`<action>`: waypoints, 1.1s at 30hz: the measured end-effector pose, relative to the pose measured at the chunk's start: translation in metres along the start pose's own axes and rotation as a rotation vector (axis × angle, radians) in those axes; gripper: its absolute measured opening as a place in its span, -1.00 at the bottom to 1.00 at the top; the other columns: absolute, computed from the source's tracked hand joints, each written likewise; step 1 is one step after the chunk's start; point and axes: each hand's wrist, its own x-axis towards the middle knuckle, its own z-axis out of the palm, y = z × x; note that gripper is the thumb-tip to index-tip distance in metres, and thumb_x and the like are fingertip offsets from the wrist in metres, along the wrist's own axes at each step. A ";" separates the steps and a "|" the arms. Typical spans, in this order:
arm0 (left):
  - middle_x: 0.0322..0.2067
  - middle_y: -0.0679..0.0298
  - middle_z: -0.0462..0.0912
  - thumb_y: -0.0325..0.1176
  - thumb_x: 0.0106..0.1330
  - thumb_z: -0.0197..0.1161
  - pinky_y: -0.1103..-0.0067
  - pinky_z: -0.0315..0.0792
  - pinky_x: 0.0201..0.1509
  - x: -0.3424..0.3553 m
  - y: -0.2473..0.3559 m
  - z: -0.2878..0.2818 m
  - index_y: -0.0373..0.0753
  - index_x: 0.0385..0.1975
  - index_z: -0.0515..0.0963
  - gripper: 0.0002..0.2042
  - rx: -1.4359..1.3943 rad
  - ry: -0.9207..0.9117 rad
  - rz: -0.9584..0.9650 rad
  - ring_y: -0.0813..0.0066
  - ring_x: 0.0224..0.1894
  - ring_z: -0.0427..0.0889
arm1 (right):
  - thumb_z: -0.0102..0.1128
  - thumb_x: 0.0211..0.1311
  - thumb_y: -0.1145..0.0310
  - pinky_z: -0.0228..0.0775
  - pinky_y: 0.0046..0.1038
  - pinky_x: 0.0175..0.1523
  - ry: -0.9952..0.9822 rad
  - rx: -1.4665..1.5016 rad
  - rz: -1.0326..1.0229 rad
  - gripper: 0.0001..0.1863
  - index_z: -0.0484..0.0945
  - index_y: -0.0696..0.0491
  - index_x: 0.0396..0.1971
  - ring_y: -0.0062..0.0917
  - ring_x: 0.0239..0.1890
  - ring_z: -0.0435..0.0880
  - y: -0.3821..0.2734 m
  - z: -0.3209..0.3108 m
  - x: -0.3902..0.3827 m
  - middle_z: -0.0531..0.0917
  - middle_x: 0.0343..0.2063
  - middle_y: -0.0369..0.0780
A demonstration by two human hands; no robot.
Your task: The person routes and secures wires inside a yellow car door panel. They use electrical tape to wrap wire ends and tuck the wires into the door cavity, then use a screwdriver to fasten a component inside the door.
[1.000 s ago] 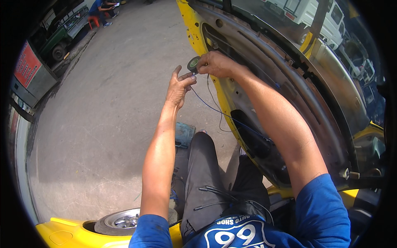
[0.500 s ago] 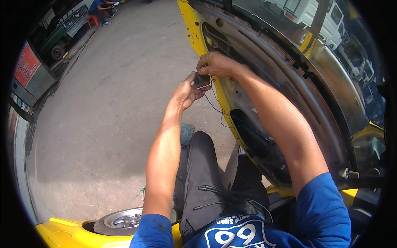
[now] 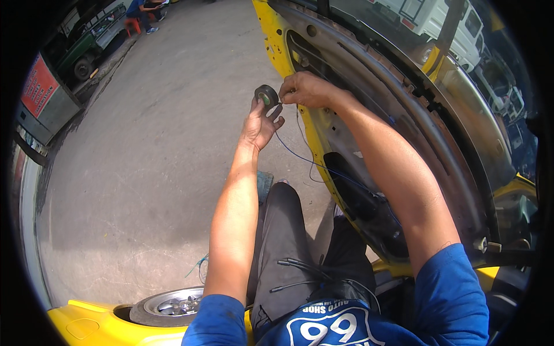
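My left hand [image 3: 261, 126] holds up a roll of black electrical tape [image 3: 266, 96], its flat side tilted toward me. Just right of the roll, the fingers of my right hand [image 3: 304, 90] are pinched together on what appears to be a wire end or tape strip, too small to make out for sure. A thin blue wire [image 3: 306, 157] hangs from near my hands and runs down to the inside of a yellow car door [image 3: 287, 63]. The door stands open, its inner panel bare with dark cavities.
A wheel [image 3: 170, 305] sits in the yellow fender at lower left. Black cables [image 3: 297, 264] lie across my lap. Far off, a person in blue [image 3: 141, 8] sits on a red stool [image 3: 133, 24] near a green truck [image 3: 81, 49]. A red sign [image 3: 40, 86] stands left.
The tape roll has been turned and raised in my left hand, so its round side shows now. My right hand stays close by, fingers still pinched. The view has shifted slightly.
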 end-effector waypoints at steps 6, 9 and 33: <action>0.21 0.23 0.63 -0.12 0.59 0.09 0.64 0.34 -0.40 -0.002 0.025 0.012 -0.01 0.39 0.26 -0.55 0.470 0.103 0.085 0.23 0.04 0.75 | 0.33 0.17 0.30 0.50 -0.30 0.13 0.004 0.028 0.072 -0.70 0.79 0.08 -0.13 -0.26 -0.07 0.73 -0.003 0.000 0.000 0.77 -0.17 -0.09; 0.16 0.18 0.67 -0.15 0.62 0.04 0.66 0.33 -0.39 -0.003 0.039 0.014 -0.07 0.36 0.33 -0.61 0.663 0.088 0.081 0.27 -0.05 0.80 | 0.31 0.18 0.30 0.50 -0.28 0.13 -0.006 0.008 0.086 -0.69 0.79 0.08 -0.12 -0.27 -0.07 0.73 -0.005 -0.001 0.000 0.78 -0.18 -0.11; 0.13 -0.04 0.58 -0.45 0.32 0.33 0.38 0.54 0.28 -0.039 0.016 0.032 -0.30 0.12 0.43 -0.61 0.759 -0.056 0.351 0.20 0.27 0.57 | 0.27 0.21 0.28 0.52 -0.29 0.04 0.050 0.085 0.228 -0.68 0.76 0.14 -0.12 -0.30 -0.14 0.72 -0.025 -0.007 -0.003 0.77 -0.19 -0.05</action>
